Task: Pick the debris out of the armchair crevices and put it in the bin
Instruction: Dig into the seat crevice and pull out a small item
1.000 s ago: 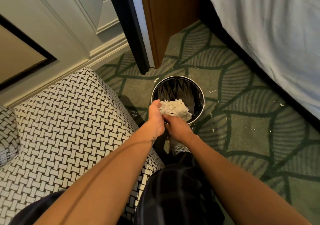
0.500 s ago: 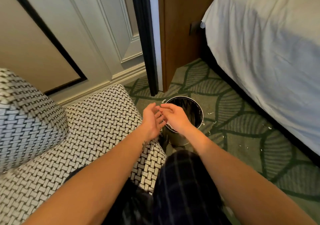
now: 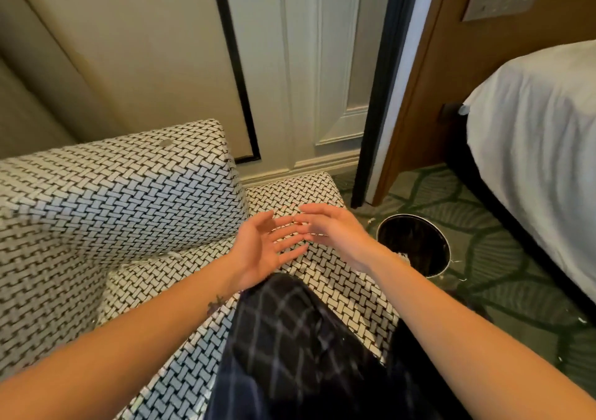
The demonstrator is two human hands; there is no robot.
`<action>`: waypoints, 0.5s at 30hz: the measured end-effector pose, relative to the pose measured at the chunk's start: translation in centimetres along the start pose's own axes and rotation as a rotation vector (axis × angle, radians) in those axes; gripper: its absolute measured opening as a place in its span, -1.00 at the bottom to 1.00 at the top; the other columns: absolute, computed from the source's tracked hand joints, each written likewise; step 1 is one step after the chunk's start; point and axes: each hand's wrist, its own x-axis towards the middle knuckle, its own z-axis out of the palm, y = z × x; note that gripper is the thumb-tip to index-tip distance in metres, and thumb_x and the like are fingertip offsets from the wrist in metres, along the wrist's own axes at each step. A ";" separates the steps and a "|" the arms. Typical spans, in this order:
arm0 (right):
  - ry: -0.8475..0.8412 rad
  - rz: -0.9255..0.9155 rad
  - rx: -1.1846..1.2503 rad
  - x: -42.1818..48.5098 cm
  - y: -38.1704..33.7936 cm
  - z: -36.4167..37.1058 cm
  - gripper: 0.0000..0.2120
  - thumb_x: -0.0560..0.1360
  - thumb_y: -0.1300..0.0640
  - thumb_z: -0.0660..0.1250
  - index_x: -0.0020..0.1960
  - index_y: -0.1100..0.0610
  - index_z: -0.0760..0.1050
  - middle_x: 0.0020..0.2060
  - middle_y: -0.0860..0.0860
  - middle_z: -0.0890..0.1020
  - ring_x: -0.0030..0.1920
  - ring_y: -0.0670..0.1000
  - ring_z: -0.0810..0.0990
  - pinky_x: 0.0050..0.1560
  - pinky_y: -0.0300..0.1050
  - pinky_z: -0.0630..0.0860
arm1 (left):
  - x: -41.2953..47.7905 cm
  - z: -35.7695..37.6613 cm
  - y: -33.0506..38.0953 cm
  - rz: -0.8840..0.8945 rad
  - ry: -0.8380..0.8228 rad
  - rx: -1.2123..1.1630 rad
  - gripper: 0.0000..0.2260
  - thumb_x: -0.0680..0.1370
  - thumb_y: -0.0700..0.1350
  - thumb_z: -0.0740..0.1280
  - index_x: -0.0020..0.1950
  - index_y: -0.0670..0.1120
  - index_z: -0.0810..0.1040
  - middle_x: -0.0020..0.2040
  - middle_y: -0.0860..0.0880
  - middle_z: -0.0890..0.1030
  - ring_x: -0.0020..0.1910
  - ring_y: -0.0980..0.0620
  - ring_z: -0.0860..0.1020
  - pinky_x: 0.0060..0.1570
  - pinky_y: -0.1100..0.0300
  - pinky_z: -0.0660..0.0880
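Armchair (image 3: 113, 209) fills left and centre: raised cushion (image 3: 135, 193) at left, seat (image 3: 342, 293) beside it at centre. Person's leg (image 3: 300, 339) lies on seat, toward camera. Left hand (image 3: 264, 248) and right hand (image 3: 335, 229) hover over seat beyond leg, side by side, fingertips close together. Bin (image 3: 416, 245) stands on carpet (image 3: 503, 258) just right of seat, right forearm crossing its near rim. Bed (image 3: 532, 148) farther right, apart from bin. Wall panel (image 3: 306, 64) behind armchair; door frame (image 3: 377, 96) behind bin. Scraps (image 3: 583, 320) scattered on carpet around bin.
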 end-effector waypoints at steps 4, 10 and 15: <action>-0.147 0.023 -0.080 1.2 0.1 7.6 -0.75 0.63 0.21 0.30 0.29 0.09 0.57 0.09 -0.01 0.72 0.11 -0.01 0.70 0.04 -0.22 0.63 | -4.4 -7.8 2.5 0.028 0.070 -0.037 -0.57 0.69 0.04 0.12 0.40 -0.23 0.46 0.27 -0.29 0.62 0.28 -0.25 0.60 0.37 -0.24 0.44; -0.258 0.027 -0.142 3.2 0.9 16.3 -0.78 0.61 0.21 0.33 0.23 0.07 0.59 0.08 -0.01 0.73 0.15 0.05 0.68 0.19 -0.07 0.62 | -9.0 -16.6 4.7 0.094 0.246 -0.092 -0.57 0.71 0.03 0.09 0.37 -0.24 0.48 0.26 -0.29 0.63 0.28 -0.26 0.59 0.31 -0.22 0.49; -0.289 0.052 -0.203 5.4 2.3 20.8 -0.80 0.58 0.21 0.38 0.18 0.04 0.61 0.11 0.01 0.70 0.13 0.01 0.68 0.18 -0.10 0.62 | -10.0 -21.9 5.8 0.063 0.447 -0.067 -0.59 0.72 0.02 0.05 0.31 -0.23 0.51 0.23 -0.29 0.64 0.23 -0.27 0.60 0.26 -0.23 0.52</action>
